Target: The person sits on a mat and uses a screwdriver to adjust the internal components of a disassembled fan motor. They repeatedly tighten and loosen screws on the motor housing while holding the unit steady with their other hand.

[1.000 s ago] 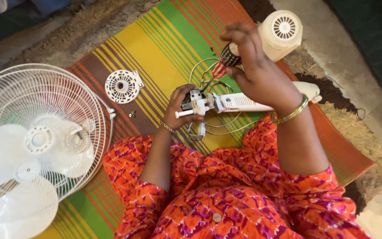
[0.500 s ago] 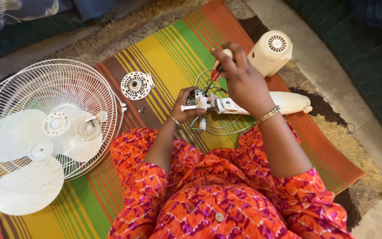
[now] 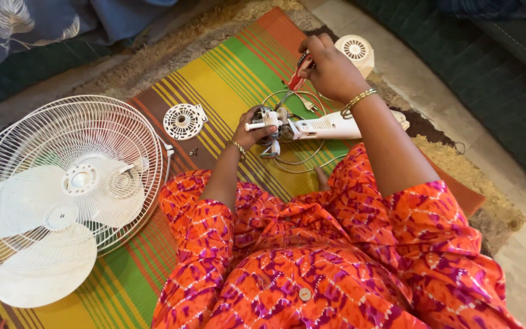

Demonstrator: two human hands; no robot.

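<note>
**While both hands grip, a fan motor sits on the mat**

While the left hand (image 3: 252, 131) closes around the exposed grey metal fan motor (image 3: 273, 123), the right hand (image 3: 330, 72) is clenched on a red-handled screwdriver (image 3: 296, 77), tip down at the motor. The motor joins a white plastic fan neck (image 3: 327, 127) lying on the striped woven mat (image 3: 226, 73). A white wire fan guard (image 3: 68, 176) lies well apart, left.

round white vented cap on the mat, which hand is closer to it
Left. The left hand grips the fan motor just right of the cap; the right hand is farther, holding a screwdriver.
</note>
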